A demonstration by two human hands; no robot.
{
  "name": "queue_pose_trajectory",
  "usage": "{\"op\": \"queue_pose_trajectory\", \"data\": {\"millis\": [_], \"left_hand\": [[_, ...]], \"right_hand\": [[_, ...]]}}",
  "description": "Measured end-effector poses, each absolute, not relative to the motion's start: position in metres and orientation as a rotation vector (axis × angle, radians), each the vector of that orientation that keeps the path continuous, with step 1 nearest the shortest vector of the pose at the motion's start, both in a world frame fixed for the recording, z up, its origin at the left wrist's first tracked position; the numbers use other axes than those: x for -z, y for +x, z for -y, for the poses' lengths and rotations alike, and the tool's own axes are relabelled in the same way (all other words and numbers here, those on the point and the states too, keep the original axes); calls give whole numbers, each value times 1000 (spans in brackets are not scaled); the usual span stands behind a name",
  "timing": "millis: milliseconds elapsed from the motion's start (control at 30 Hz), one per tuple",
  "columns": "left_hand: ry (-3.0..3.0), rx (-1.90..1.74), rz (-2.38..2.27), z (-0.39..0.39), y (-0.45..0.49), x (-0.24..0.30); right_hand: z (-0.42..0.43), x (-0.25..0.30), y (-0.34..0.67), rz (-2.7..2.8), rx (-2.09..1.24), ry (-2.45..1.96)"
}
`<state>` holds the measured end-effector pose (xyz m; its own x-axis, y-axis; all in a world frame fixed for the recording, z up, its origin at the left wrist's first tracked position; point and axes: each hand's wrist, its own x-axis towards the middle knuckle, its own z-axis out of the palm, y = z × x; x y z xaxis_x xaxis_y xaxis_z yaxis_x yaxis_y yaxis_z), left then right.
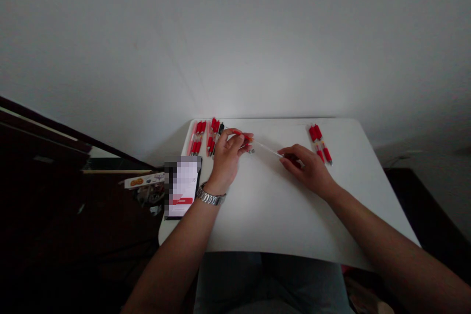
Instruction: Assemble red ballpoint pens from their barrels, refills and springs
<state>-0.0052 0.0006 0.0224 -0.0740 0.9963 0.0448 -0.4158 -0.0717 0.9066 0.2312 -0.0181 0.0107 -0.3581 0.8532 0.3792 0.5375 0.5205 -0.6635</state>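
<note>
My left hand (228,154), with a metal watch on its wrist, is curled around a red pen part (243,136) near the back left of the white table (279,206). My right hand (307,166) pinches the other end of a thin clear refill tube (268,149) that runs between both hands. Several red pens (206,136) lie in a group just left of my left hand. A few more red pens (320,143) lie behind my right hand.
A phone (183,186) lies face up at the table's left edge. Dark furniture with small items stands to the left, below table height. A pale wall rises directly behind the table. My lap shows under the near edge.
</note>
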Motion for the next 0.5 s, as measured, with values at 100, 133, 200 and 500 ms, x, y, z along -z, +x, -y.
{"op": "queue_pose_trajectory", "data": {"millis": [100,133,200,500], "left_hand": [[908,-1430,-861,0,-4,-22],[911,-1415,-846,1,-4,-21],[913,-1387,-822,1,-3,-20],[991,-1257,-771,6,-2,-18]], "right_hand": [[18,-10,231,2046,-569,-1118],[18,-10,231,2044,-570,-1119],[18,-11,230,2041,-571,-1122],[19,-15,228,2037,-554,-1105]]}}
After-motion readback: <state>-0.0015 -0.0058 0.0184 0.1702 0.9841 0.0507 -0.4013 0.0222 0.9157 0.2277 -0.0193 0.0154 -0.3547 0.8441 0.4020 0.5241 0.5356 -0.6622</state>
